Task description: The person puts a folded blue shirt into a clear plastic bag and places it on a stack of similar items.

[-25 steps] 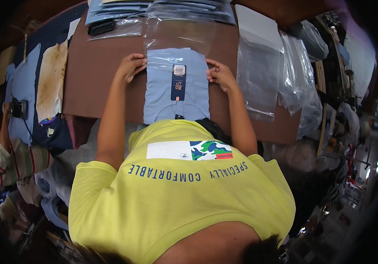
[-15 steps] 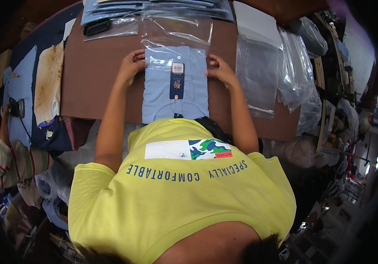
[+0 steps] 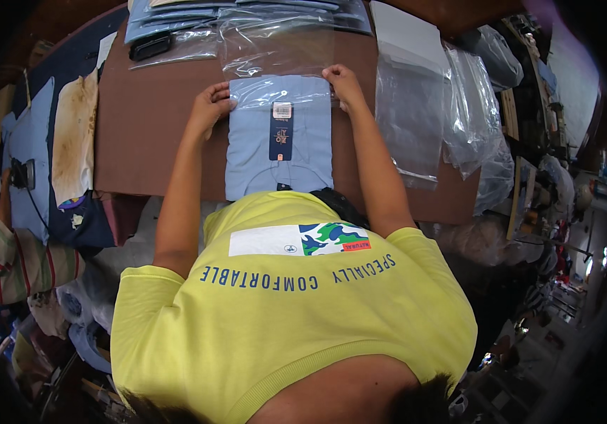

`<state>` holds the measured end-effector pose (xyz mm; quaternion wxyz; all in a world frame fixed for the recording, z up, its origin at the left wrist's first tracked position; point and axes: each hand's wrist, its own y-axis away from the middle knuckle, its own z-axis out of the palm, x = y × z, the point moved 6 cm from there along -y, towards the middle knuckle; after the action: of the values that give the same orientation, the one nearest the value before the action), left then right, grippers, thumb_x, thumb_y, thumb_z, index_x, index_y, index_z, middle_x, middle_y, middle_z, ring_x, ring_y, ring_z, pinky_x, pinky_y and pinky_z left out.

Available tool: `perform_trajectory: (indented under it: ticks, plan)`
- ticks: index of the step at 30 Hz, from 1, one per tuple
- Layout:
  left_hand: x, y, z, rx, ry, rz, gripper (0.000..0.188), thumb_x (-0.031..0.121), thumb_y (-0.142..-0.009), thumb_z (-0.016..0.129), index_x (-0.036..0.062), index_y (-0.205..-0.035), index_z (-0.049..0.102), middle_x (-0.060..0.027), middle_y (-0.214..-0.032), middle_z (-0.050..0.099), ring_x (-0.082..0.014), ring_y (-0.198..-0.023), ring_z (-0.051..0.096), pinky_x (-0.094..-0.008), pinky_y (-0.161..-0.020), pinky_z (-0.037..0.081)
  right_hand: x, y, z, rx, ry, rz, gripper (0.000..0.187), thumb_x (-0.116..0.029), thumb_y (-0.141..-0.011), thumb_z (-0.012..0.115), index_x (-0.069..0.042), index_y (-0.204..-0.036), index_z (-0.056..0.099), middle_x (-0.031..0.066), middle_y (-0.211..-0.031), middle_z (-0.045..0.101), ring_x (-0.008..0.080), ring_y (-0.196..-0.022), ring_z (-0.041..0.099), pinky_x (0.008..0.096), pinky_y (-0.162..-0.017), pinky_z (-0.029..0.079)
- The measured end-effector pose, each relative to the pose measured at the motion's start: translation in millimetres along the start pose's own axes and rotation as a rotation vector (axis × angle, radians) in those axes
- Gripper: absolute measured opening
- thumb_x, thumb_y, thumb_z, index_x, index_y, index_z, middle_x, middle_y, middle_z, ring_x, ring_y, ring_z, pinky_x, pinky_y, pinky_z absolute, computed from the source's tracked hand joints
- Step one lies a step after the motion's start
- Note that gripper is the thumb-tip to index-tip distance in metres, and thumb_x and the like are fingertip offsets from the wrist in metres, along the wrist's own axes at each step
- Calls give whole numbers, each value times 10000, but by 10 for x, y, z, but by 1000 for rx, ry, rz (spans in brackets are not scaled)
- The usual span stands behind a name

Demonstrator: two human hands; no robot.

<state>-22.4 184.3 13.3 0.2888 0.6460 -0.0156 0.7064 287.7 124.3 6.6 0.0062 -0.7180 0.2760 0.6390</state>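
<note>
Closest to me, a yellow T-shirt (image 3: 296, 318) presses up to the edge of a brown table (image 3: 155, 138). Right against it lies a folded light-blue garment (image 3: 247, 152), flat, its collar toward the wearer and a dark hang tag (image 3: 281, 138) down its front. At its far left corner is the left hand (image 3: 211, 107), fingers loosely bent along the edge — whether they grip anything I can't tell. At the far right corner, the right hand (image 3: 341, 86) has thumb and forefinger pinched on the rim of a clear plastic bag (image 3: 275, 53), which overlaps the garment's far end and spreads beyond it. Off to the right lie flat clear bags (image 3: 411, 116). Beyond, a small black object (image 3: 150, 47) sits near a stack of light-blue garments (image 3: 176, 20) — at the table's far side.
</note>
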Motion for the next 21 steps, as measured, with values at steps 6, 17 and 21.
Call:
perform_trajectory:
  ticks: [6, 17, 21]
  plan:
    - [41, 43, 39, 16, -19, -12, 550, -56, -710, 657, -32, -1226, 470, -113, -1092, 578, -166, -914, 600, -258, -776, 510, 206, -79, 31, -24, -495, 36, 222, -83, -830, 643, -47, -1005, 511, 37, -785, 566, 107, -663, 550, 230, -536, 466]
    - [3, 44, 39, -8, 11, 46, 670, -67, -720, 644, -6, -1323, 360, -157, -1127, 537, -169, -937, 581, -263, -801, 491, 84, 306, -96, 12, -482, -104, 238, -60, -863, 599, -96, -1043, 447, 19, -766, 556, 95, -613, 552, 227, -501, 444]
    - [23, 47, 41, 1, 6, 55, 661, -103, -704, 627, -25, -1307, 368, -177, -1131, 533, -185, -942, 574, -273, -810, 494, 170, 267, -141, -122, -634, -29, 203, -53, -863, 594, -116, -992, 451, 44, -817, 586, 120, -678, 590, 257, -574, 502]
